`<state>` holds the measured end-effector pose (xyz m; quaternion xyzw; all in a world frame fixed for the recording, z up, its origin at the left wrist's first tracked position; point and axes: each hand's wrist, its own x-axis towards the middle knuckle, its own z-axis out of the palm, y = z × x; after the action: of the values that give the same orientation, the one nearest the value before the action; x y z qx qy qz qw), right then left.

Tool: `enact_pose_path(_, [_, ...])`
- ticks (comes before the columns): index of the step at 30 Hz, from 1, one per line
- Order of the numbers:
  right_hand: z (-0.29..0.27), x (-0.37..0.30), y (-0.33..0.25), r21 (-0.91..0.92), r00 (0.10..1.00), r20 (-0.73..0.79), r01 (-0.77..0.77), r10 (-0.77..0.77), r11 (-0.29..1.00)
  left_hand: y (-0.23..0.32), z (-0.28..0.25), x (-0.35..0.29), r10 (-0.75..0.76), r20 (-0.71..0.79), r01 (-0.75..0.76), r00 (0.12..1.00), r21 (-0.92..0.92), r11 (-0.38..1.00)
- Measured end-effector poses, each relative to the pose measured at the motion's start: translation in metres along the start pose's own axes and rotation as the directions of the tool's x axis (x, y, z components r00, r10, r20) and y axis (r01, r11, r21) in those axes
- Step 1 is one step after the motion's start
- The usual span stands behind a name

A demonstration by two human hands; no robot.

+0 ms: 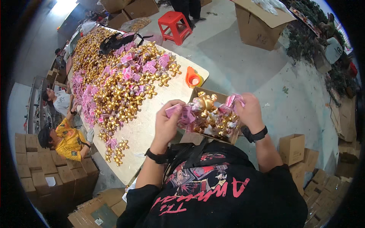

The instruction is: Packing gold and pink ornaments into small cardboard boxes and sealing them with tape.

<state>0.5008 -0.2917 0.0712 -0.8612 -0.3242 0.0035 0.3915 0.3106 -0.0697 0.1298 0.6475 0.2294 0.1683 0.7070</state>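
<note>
Above an open box (220, 98), a gold ornament (205, 104) sits between the left hand (166, 122), gripping pink cards (185, 115), and the right hand (249, 112), pinching more pink packaging (230, 101). Leftward, a table (131, 143) bears heaped gold ornaments (116, 99).

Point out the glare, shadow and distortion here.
Head view: a light at the upper left burns out to white; head view: a darker shadow lies on the floor left of the large carton; head view: fisheye distortion bows the table's left edge, and the corners go black.
</note>
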Motion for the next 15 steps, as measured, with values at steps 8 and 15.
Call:
enact_pose_path(8, [-0.015,-0.002,0.006,0.001,0.997,-0.018,-0.08,0.08,0.997,-0.001,-0.017,0.01,-0.051,-0.028,0.049,0.998,-0.067,0.997])
enact_pose_path(15, [0.002,-0.013,0.002,-0.005,0.999,0.036,-0.017,0.017,1.0,-0.019,0.034,0.033,-0.133,0.132,0.15,0.982,-0.12,0.981])
